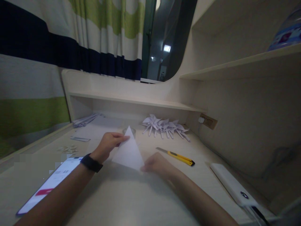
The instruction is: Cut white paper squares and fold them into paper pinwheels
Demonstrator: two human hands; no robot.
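Nearest, the two bare forearms reach forward over the counter (131, 201), the left one passing in front of a phone (53, 182) with a lit screen and wearing a black wristband (91, 163); well apart on the right lies a long white device (231, 185) with cables at its near end. Between the hands, in the middle of the counter, is a white paper triangle (129, 153), its long axis running away from the person, tip far and wide edge near. Both hands are at it: the right hand (156, 164) meets the near right corner, wrist low and fingers pointing inward, too blurred to tell whether they pinch or only press; the left hand (113, 142) comes in from the left side, palm down, its thumb and fingers pinching the paper close to the tip. To the right of the right hand lies a yellow utility knife (181, 157), blade out, aimed away and leftward. Small pale pieces (68, 149) lie left of the left hand. Farther back are paper sheets (103, 125), a clear ring (133, 131) partly behind the tip, and a row of paper pinwheels (164, 125).
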